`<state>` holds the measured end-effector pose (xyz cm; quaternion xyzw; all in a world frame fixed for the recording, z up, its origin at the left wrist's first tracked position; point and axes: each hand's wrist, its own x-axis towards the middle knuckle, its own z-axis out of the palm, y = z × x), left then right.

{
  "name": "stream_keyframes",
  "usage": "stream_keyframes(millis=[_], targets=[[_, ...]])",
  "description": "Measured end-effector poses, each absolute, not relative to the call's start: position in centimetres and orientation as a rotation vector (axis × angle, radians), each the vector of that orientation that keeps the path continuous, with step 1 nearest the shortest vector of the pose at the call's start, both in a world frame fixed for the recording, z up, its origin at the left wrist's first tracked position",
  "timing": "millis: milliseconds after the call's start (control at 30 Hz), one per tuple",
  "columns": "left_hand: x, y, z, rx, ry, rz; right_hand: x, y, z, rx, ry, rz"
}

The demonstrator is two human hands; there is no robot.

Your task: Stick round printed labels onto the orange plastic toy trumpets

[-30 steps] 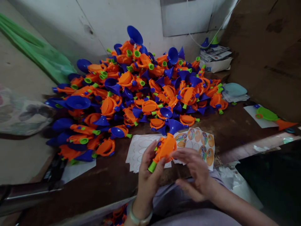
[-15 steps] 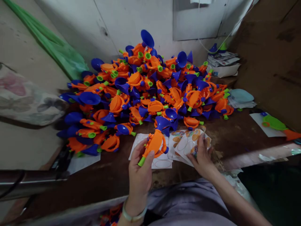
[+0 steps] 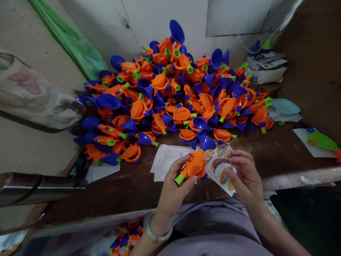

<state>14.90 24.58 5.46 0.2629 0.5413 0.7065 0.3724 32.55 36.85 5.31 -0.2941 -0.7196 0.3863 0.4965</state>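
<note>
My left hand (image 3: 177, 183) grips an orange toy trumpet (image 3: 196, 163), its blue bell pointing away from me and its green mouthpiece near my palm. To the right, my right hand (image 3: 243, 177) pinches a small oval sticker (image 3: 220, 161) between thumb and fingers, above a sheet of printed stickers (image 3: 226, 185). Left of the toy lie white sheets with oval outlines (image 3: 165, 158). Behind them rises a large heap of similar orange and blue trumpets (image 3: 160, 81).
A metal cylinder (image 3: 39, 188) juts in from the left. Stacked papers (image 3: 266, 67), a light blue stack (image 3: 285, 106) and a green toy (image 3: 323, 140) on paper are at the right. More toys (image 3: 128, 238) lie below the table edge.
My right hand has lifted off the sticker sheets and now holds a sticker. The trumpet in my left hand has moved right, nearer to it, and tilted. The view has shifted slightly.
</note>
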Motion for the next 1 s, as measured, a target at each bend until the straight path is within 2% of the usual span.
stream_keyframes(millis=[200,1000], targets=[[15.6,24.2,7.2,0.792,1.277,1.753,29.5,35.5,8.3,-0.608,-1.656,1.245],[16.7,25.1,8.7,0.855,1.500,1.795,28.3,34.2,7.9,-0.583,-1.592,1.158]])
